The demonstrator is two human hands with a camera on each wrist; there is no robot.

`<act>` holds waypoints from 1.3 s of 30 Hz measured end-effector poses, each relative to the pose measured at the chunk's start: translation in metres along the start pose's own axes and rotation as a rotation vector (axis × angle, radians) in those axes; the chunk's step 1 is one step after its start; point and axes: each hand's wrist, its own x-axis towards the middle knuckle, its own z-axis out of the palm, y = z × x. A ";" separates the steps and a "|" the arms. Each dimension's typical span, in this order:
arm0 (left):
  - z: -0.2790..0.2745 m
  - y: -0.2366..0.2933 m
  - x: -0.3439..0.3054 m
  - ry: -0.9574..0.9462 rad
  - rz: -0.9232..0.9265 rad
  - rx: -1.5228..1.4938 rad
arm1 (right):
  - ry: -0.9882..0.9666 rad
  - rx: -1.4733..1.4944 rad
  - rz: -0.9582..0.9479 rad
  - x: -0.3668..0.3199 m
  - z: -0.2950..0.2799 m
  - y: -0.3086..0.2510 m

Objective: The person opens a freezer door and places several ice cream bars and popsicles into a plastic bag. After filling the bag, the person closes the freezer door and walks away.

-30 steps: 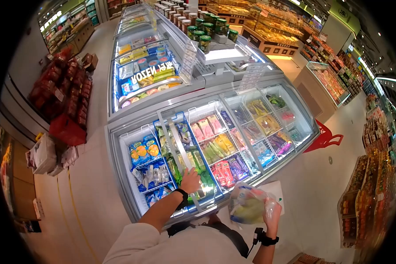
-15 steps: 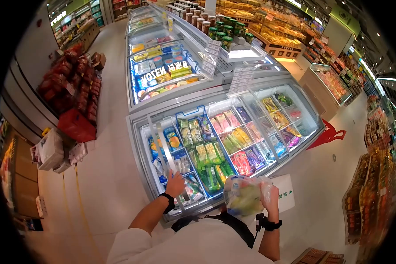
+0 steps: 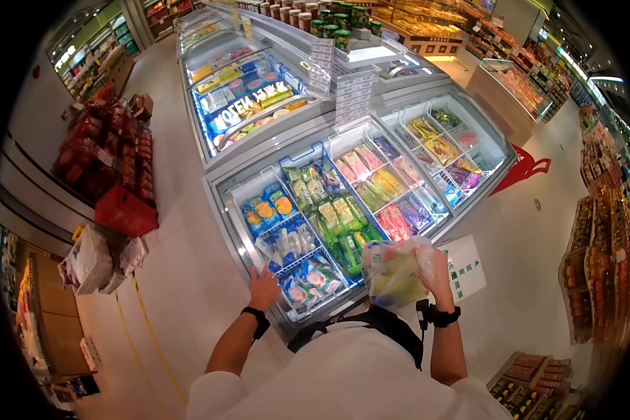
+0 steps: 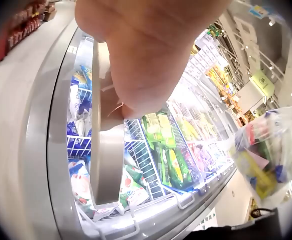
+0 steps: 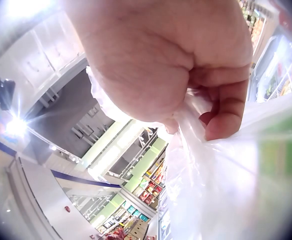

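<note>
My left hand (image 3: 263,288) rests at the left edge of the chest freezer (image 3: 220,220), fingers fairly straight. In the left wrist view its thumb side overlaps the metal handle strip (image 4: 107,165) of the sliding glass lid. Beneath and beside it lie baskets of frozen packs: white-and-red packs (image 3: 313,281), blue packs with orange fruit (image 3: 266,210) and green packs (image 3: 343,222). My right hand (image 3: 437,276) grips the gathered neck of a clear plastic bag (image 3: 392,273) holding green and yellow packs, over the freezer's front edge. The right wrist view shows its fingers curled into the plastic (image 5: 196,165).
A second freezer (image 3: 248,105) adjoins behind, with jars (image 3: 329,28) on a shelf above. Price cards (image 3: 357,94) stand between them. Red packages (image 3: 112,150) are stacked at left. A red basket (image 3: 521,168) shows beyond the right end, and stocked shelves (image 3: 602,259) line the right.
My left hand has moved left across the freezer with the lid's handle strip, from over the green packs to the left edge. The right hand keeps hold of the bag.
</note>
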 end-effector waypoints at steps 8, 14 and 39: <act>0.000 0.003 -0.002 -0.041 -0.070 -0.233 | -0.044 0.057 0.030 -0.004 0.004 0.002; -0.035 0.049 0.005 0.156 0.066 -0.722 | -0.075 0.246 0.061 -0.012 0.007 0.004; -0.172 0.487 0.059 -0.207 0.633 -0.965 | 0.041 0.309 0.296 -0.223 -0.165 0.122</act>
